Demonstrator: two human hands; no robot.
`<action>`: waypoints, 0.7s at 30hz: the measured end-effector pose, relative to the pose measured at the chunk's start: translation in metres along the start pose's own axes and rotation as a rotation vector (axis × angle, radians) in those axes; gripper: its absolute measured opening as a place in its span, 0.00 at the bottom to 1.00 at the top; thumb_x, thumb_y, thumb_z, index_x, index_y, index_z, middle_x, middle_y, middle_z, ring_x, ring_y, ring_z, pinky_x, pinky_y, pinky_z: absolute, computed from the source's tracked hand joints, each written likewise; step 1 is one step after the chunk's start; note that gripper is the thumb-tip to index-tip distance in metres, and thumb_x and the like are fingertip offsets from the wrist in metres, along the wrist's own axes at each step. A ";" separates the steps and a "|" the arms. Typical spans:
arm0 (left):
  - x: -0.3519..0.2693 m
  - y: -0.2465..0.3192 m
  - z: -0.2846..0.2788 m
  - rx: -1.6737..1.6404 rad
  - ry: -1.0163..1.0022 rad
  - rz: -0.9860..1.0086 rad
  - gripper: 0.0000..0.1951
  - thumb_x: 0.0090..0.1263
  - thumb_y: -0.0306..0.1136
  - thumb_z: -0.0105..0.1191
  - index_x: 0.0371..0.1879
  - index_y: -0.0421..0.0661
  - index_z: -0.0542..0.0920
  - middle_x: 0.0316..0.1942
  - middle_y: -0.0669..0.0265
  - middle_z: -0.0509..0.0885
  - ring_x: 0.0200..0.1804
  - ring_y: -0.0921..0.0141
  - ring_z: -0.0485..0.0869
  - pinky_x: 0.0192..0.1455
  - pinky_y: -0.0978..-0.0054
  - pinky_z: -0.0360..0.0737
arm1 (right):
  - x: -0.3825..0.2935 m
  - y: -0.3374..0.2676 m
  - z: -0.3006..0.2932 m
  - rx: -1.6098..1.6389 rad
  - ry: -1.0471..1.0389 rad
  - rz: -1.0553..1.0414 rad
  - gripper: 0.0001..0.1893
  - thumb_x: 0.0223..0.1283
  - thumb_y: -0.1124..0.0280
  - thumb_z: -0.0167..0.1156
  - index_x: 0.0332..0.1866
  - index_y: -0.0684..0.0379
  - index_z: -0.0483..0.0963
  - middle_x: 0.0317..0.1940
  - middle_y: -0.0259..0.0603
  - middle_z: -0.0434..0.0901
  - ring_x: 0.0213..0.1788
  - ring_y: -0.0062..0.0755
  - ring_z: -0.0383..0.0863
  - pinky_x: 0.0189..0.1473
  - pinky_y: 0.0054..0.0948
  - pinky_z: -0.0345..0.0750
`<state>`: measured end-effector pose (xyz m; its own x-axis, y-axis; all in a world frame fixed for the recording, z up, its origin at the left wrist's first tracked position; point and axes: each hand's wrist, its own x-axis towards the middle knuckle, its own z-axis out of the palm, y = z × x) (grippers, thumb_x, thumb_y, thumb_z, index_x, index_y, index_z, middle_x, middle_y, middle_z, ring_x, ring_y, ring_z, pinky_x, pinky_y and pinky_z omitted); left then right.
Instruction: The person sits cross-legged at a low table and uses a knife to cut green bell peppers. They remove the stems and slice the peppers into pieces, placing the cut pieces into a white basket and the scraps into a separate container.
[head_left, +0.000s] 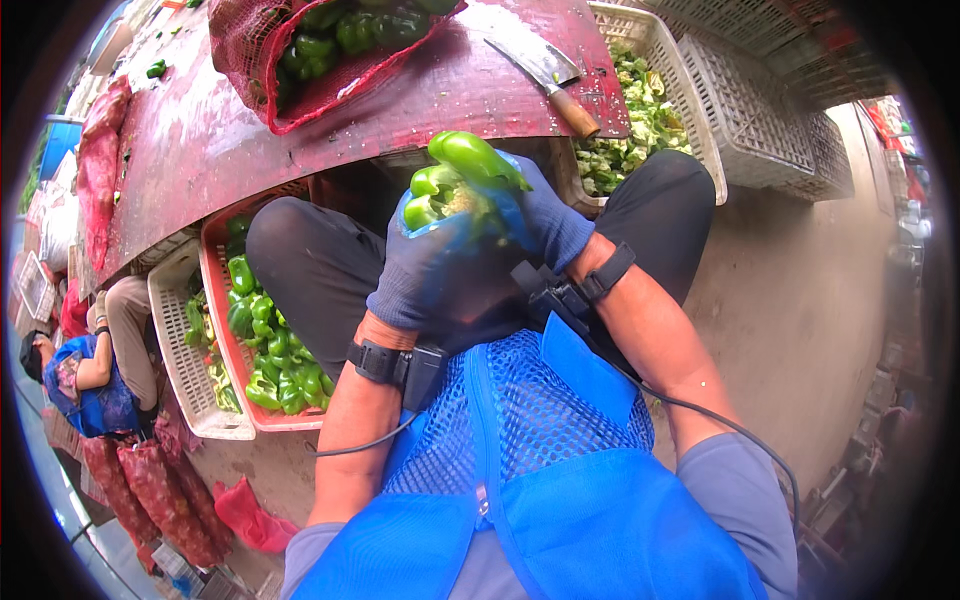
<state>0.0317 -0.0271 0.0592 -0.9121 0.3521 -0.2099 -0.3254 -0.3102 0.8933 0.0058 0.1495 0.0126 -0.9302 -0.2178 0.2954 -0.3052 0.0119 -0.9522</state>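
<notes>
Both of my hands wear grey-and-blue work gloves and meet above my lap. A green bell pepper, torn open, is between them, with its pale core and seeds showing. My left hand (420, 259) grips the lower lobes (424, 202) of the pepper. My right hand (546, 208) is closed on a long upper piece of green pepper (476, 156). Whether the pieces are fully parted cannot be told. Past the hands, a red net sack (247, 64) lies open on the table with whole green peppers (352, 34) inside.
On the red table (202, 142), a cleaver (547, 79) lies near the edge. An orange crate (281, 420) of green peppers and a white crate (202, 427) are at left. Another crate (694, 112) holds leafy scraps at right. A person (90, 375) sits far left.
</notes>
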 end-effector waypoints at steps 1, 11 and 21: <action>-0.001 -0.001 -0.001 0.000 0.002 0.006 0.26 0.66 0.35 0.66 0.63 0.43 0.76 0.49 0.65 0.85 0.46 0.71 0.87 0.43 0.73 0.86 | 0.000 0.004 0.001 -0.036 -0.006 -0.055 0.17 0.74 0.57 0.60 0.55 0.61 0.79 0.41 0.35 0.84 0.42 0.18 0.80 0.42 0.28 0.80; -0.001 -0.011 -0.016 -0.019 -0.022 0.019 0.30 0.62 0.35 0.67 0.65 0.42 0.75 0.50 0.65 0.85 0.47 0.71 0.86 0.47 0.73 0.85 | -0.005 -0.019 0.002 0.499 -0.036 0.455 0.20 0.73 0.58 0.61 0.61 0.60 0.77 0.48 0.34 0.85 0.45 0.25 0.84 0.44 0.27 0.82; 0.001 -0.003 -0.035 0.002 -0.100 -0.048 0.27 0.64 0.33 0.63 0.64 0.40 0.76 0.52 0.64 0.86 0.49 0.71 0.86 0.54 0.72 0.83 | -0.010 0.000 -0.006 -0.074 -0.148 -0.076 0.32 0.60 0.79 0.64 0.72 0.63 0.68 0.68 0.48 0.75 0.70 0.42 0.75 0.73 0.35 0.71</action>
<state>0.0228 -0.0569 0.0421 -0.8661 0.4530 -0.2115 -0.3672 -0.2893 0.8840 0.0139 0.1580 0.0099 -0.8654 -0.3624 0.3461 -0.3923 0.0602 -0.9179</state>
